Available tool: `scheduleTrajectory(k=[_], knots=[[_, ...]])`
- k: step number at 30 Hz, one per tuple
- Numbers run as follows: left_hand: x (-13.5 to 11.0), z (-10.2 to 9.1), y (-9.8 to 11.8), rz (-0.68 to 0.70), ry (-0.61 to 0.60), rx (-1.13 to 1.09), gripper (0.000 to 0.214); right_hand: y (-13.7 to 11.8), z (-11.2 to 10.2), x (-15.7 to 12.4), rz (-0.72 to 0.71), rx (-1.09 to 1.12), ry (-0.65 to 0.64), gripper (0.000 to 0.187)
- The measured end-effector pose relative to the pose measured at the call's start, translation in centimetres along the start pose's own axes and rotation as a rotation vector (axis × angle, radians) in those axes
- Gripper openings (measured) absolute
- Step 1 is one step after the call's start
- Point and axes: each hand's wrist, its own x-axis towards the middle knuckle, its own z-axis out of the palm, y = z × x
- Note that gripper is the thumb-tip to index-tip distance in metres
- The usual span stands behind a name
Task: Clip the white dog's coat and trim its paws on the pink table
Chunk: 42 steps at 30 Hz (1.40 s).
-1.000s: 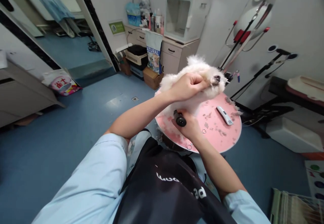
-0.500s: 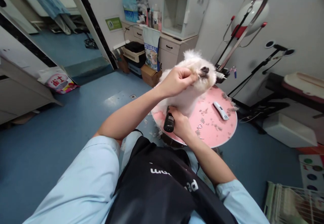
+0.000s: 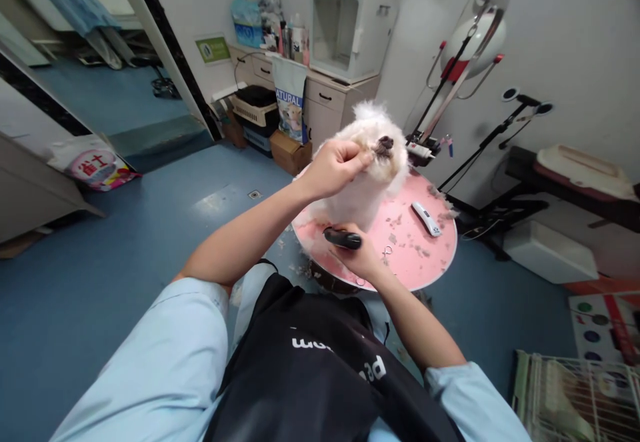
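I see the white dog (image 3: 353, 205) on the round pink counter (image 3: 407, 270), my left hand (image 3: 330, 170) pinching fur beside its mouth. My right hand (image 3: 364, 257) is wrapped around a black tool (image 3: 344, 238) near its chest. Farther right lie a white clipper (image 3: 426, 219) and loose fur (image 3: 423, 252).

A white glass-fronted cabinet (image 3: 353, 27) stands on a drawer unit (image 3: 326, 105).

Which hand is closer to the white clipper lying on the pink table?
Right. The right hand grips a black tool, left of the white clipper in the picture; the left hand is farther off, at the dog's muzzle.
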Motion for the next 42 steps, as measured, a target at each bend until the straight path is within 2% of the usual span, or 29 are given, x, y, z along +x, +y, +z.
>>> scheduleTrajectory(k=[2,4,5,6,9,13,15,18,20,22,25,28,29,31,33,34,39,41,42], knots=[[-0.3,-0.2,-0.1,-0.001,0.013,0.011,0.051,-1.4,-3.0,0.0,-0.096,0.046,0.135,0.033],[-0.3,-0.1,-0.3,0.006,0.037,0.010,0.051,-2.5,-5.6,1.3,-0.149,0.006,0.278,0.037],[-0.3,-0.1,-0.4,0.013,0.052,0.005,0.051,-2.7,-6.4,2.2,-0.153,-0.013,0.303,0.035],[-0.3,-0.1,-0.5,0.019,0.071,0.000,0.051,-2.6,-6.8,3.1,-0.139,-0.041,0.267,0.032],[-0.2,-0.2,-0.8,0.019,0.104,-0.008,0.051,-1.3,-6.0,4.2,-0.091,-0.093,0.102,0.027],[-0.3,-0.6,-0.9,0.001,0.098,-0.003,0.051,-0.4,-4.8,2.5,-0.131,-0.143,-0.039,0.030],[-0.4,-0.7,-0.8,0.012,0.100,-0.008,0.051,-1.0,-5.6,2.0,-0.162,-0.139,0.017,0.029],[-0.3,-0.7,-0.6,0.019,0.108,-0.032,0.050,-2.3,-7.2,3.0,-0.181,-0.089,0.207,0.027],[-0.3,-0.6,-0.5,0.015,0.114,-0.051,0.050,-2.5,-7.6,4.1,-0.150,-0.097,0.223,0.026],[-0.2,-0.6,-0.5,0.011,0.123,-0.066,0.050,-2.3,-7.3,4.8,-0.094,-0.142,0.132,0.025],[-0.2,-0.8,-0.8,0.005,0.134,-0.071,0.050,-1.6,-6.3,4.2,-0.031,-0.198,0.028,0.025],[-0.3,-0.9,-1.0,0.005,0.119,-0.055,0.051,-1.6,-6.1,3.0,-0.065,-0.193,-0.024,0.026],[-0.3,-0.9,-1.0,0.003,0.112,-0.051,0.051,-1.7,-6.2,2.7,-0.087,-0.184,-0.005,0.026],[-0.3,-1.0,-0.9,-0.007,0.102,-0.049,0.050,-1.9,-6.4,2.8,-0.124,-0.161,0.131,0.025],[-0.3,-0.9,-0.8,-0.022,0.101,-0.052,0.050,-1.6,-6.0,3.3,-0.115,-0.142,0.263,0.025],[-0.3,-0.9,-0.7,-0.029,0.100,-0.056,0.050,-1.2,-5.4,3.6,-0.092,-0.146,0.278,0.025],[-0.4,-1.2,-0.7,-0.038,0.104,-0.070,0.049,1.0,-1.7,2.3,0.045,-0.265,0.084,0.025],[-0.5,-1.3,-0.9,-0.029,0.101,-0.070,0.050,1.0,-1.4,1.3,0.032,-0.239,0.089,0.025],[-0.5,-1.3,-1.1,-0.023,0.100,-0.072,0.051,0.8,-1.6,1.0,0.004,-0.205,0.147,0.025]])
